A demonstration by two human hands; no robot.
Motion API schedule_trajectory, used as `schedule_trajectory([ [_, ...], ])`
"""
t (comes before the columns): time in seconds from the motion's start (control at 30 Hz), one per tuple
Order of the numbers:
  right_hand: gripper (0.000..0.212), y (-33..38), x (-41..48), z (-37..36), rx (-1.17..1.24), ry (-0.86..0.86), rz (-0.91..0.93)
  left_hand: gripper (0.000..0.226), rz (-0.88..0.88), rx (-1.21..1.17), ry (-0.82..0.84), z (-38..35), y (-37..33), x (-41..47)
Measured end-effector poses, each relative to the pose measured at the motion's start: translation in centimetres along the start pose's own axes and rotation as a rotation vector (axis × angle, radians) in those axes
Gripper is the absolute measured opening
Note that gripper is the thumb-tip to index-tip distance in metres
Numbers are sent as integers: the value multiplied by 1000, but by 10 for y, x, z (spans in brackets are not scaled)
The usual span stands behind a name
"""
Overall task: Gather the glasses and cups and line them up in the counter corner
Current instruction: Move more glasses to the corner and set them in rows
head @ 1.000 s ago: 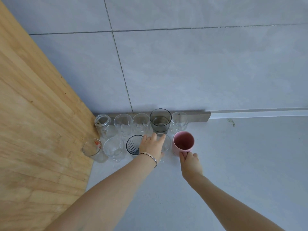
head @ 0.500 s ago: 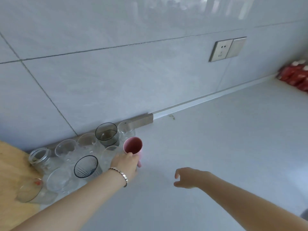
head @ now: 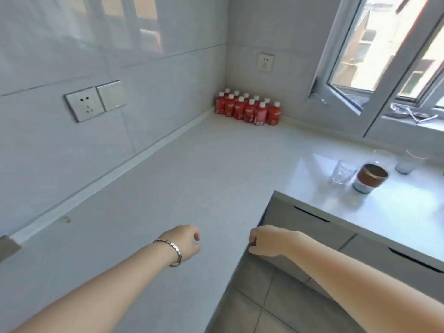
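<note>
Presently left hand [head: 185, 243] and right hand [head: 266, 241] hang loosely curled, empty; far-right glasses [head: 342, 173] look fragile, slippery: grip mid-wall.

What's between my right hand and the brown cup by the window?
Head view: only the grey drawer front and bare counter lie between the right hand and the brown cup.

Both forearms extended forward; left hand [head: 186, 241] and right hand [head: 265, 240] loosely curled, holding nothing, bracelet [head: 171, 251] on left wrist.
</note>
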State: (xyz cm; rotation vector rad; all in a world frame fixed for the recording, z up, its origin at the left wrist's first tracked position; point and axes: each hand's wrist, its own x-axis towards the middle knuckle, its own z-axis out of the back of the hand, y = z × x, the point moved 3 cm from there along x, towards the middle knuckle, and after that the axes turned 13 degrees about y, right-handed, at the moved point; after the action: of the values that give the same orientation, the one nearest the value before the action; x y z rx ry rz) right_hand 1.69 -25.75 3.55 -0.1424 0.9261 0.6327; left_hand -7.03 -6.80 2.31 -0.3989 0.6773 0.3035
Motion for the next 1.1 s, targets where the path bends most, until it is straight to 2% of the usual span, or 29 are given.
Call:
schedule_trajectory([
  [0.17,37,-169,-36,17,90,-61,-173,31,-107,79,-17,25,-160,68],
  [0.33,37,-297,-61,28,224,-101,-334,28,-203,143,-14,43,-283,116],
  [0.5,41,-393,-57,41,374,-179,-400,48,-297,183,-35,60,-371,178],
  [0.6,43,-439,-42,54,449,-216,-455,58,-327,200,-19,74,-414,225],
  [0.77,48,-504,-4,85,530,-240,-538,60,-419,202,13,93,-482,311],
  [0.83,53,-523,10,102,564,-242,-558,78,-455,214,48,98,-507,340],
  [0.9,64,-537,24,121,586,-257,-562,95,-460,267,89,99,-526,367],
  [0.97,78,-546,38,139,632,-296,-519,101,-459,332,140,98,-538,390],
  [1.1,108,-546,69,155,667,-289,-346,90,-460,400,260,91,-543,420],
])
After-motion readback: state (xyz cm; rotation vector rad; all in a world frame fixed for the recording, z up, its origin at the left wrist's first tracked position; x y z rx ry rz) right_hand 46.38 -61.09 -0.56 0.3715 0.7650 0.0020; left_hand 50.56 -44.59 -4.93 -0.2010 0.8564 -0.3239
